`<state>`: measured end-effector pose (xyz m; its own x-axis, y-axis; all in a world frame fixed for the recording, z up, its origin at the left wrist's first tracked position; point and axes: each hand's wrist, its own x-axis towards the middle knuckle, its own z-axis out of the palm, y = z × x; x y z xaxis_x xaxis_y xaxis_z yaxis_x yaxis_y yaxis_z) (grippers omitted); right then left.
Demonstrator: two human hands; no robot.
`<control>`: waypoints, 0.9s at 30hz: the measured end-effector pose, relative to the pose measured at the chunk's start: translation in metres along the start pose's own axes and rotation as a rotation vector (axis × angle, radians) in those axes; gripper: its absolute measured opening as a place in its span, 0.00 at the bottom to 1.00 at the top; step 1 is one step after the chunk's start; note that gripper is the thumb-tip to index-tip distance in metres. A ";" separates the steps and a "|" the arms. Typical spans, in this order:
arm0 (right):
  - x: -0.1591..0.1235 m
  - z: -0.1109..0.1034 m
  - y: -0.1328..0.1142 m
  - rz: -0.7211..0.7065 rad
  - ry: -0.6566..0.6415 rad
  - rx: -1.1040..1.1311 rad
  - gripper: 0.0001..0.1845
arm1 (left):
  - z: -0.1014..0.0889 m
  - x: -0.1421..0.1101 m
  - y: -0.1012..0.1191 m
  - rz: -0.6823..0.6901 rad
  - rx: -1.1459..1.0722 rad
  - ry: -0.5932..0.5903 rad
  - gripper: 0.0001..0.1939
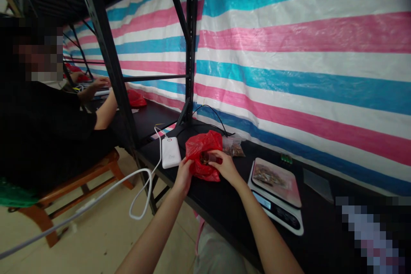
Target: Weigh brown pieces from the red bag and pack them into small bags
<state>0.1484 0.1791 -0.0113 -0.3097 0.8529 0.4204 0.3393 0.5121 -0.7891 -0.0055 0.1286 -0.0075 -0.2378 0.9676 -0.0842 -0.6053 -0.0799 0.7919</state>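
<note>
A red plastic bag (202, 143) stands with its mouth open at the black shelf's front edge. My left hand (183, 175) is closed on the near left side of its rim. At the mouth, my right hand (225, 166) has thumb and fingers curled round something small and dull brown that I cannot make out. Dark brown contents (204, 158) show inside the bag. To the right, a white digital scale (297, 222) with a lit display carries a clear bag of small brown pieces (271, 176). Behind my right hand lies another small clear bag of brown pieces (237, 149).
A white power bank (171, 153) with a white cable (141, 172) lies left of the red bag. A green item (286, 159) and a flat clear bag (317, 184) lie beyond the scale. Black shelf posts (109, 55) separate me from a seated person (48, 120) at left.
</note>
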 end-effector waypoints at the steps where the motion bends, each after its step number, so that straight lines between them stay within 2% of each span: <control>1: 0.000 0.000 -0.001 0.003 -0.003 0.015 0.18 | 0.000 0.000 0.000 0.002 0.004 0.002 0.15; 8: -0.002 -0.001 -0.010 0.021 -0.038 0.121 0.17 | 0.001 -0.002 0.002 -0.012 -0.008 -0.023 0.16; 20: -0.001 -0.001 -0.013 0.050 -0.034 0.161 0.17 | -0.001 0.003 -0.006 0.055 0.038 0.060 0.18; 23: 0.001 -0.005 -0.012 0.059 -0.006 0.255 0.17 | -0.005 0.006 -0.011 0.121 0.087 0.088 0.19; 27: 0.002 -0.014 -0.018 0.066 0.060 0.382 0.19 | -0.007 -0.004 -0.014 0.286 0.330 0.161 0.22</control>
<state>0.1539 0.1731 0.0105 -0.2418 0.8930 0.3797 -0.0018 0.3909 -0.9204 -0.0017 0.1243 -0.0223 -0.4905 0.8664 0.0930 -0.2305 -0.2320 0.9450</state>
